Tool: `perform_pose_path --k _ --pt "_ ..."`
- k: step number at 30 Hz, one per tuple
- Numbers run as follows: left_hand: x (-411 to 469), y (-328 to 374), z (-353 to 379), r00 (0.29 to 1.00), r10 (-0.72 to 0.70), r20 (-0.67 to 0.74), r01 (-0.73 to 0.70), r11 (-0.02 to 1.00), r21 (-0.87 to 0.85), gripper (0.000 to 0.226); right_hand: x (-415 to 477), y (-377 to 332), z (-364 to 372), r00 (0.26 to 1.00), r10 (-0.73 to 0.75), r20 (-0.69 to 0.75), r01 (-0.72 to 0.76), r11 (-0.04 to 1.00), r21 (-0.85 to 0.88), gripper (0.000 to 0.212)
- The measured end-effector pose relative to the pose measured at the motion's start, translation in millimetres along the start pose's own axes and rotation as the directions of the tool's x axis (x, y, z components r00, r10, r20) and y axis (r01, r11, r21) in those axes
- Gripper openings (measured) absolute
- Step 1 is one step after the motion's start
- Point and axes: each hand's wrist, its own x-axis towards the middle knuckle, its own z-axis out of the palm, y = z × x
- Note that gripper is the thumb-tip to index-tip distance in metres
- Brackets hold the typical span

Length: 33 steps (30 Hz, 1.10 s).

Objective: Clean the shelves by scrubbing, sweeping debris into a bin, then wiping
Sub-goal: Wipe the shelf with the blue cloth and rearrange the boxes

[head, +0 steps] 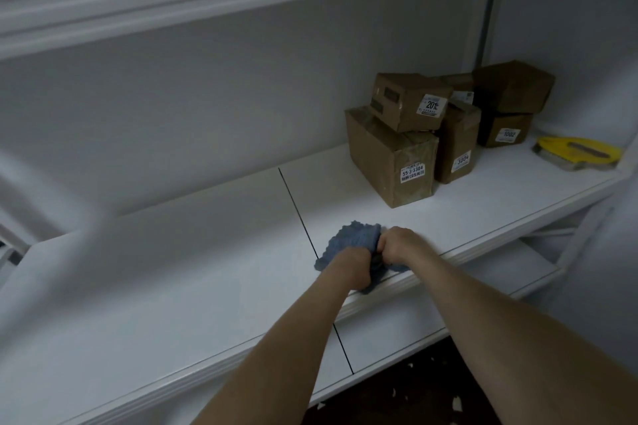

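At white shelf edge, left hand and right hand, fingers seemingly curled round blue cloth, cardboard boxes behind

Left of the seam the shelf lies open. Rightward, stacked boxes (labelled) and a yellow brush crowd the back.

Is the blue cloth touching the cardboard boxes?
No, the blue cloth lies bunched at the front edge of the shelf, with bare shelf surface between it and the nearest cardboard box.
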Motion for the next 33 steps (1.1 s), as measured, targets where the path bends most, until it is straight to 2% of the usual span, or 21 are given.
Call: perform_pose_path --k 2,5,7,11,13,14,16,19,22,24,27,29,33 --pt "0 -8 1 0.998 -0.057 0.013 0.058 0.996 -0.069 0.039 -1 -6 2 0.999 0.018 -0.037 -0.018 1.0 0.002 0.039" --pt "2 -31 -3 0.978 -0.144 -0.154 0.115 0.976 -0.183 0.044 -5 -29 10 0.995 -0.051 -0.085 0.055 0.998 0.044 0.034" --pt "-5 -53 -2 0.959 -0.222 -0.176 0.199 0.97 -0.141 0.045 -8 -52 19 0.986 -0.135 -0.094 0.141 0.988 0.057 0.032" --pt "-21 -101 -7 0.915 -0.334 -0.227 0.3 0.938 -0.171 0.049 -16 -106 52 0.955 -0.29 0.053 0.288 0.956 0.048 0.038" --pt "-30 -126 -15 0.844 -0.424 -0.328 0.361 0.902 -0.236 0.049 -21 -132 67 0.938 -0.336 0.087 0.334 0.942 0.029 0.039" --pt "-35 -139 -16 0.832 -0.471 -0.295 0.42 0.88 -0.22 0.044 -26 -144 71 0.922 -0.371 0.108 0.373 0.928 0.009 0.037" --pt "-46 -158 -20 0.855 -0.501 -0.133 0.485 0.864 -0.132 0.038 -33 -168 78 0.885 -0.434 0.168 0.444 0.896 -0.023 0.035" --pt "-56 -183 -25 0.837 -0.542 -0.077 0.529 0.836 -0.146 0.044 -43 -191 80 0.881 -0.43 0.197 0.442 0.897 -0.02 0.035" --pt "-55 -191 -28 0.874 -0.476 -0.091 0.476 0.879 -0.023 0.032 -43 -191 78 0.929 -0.343 0.141 0.343 0.939 0.021 0.035" --pt "-50 -184 -30 0.924 -0.349 -0.154 0.357 0.934 0.026 0.024 -40 -181 72 0.95 -0.291 0.111 0.287 0.957 0.05 0.034" --pt "-45 -157 -32 0.966 -0.21 -0.152 0.204 0.978 -0.053 0.031 -35 -162 61 0.975 -0.208 0.074 0.204 0.977 0.057 0.031" --pt "-37 -139 -28 0.978 -0.169 -0.126 0.157 0.982 -0.103 0.026 -34 -145 53 0.99 -0.132 0.04 0.129 0.989 0.071 0.034" --pt "-36 -110 -5 0.99 0.005 -0.143 -0.014 0.998 -0.062 0.026 -31 -111 45 1.0 0.015 -0.027 -0.012 0.995 0.097 0.032"
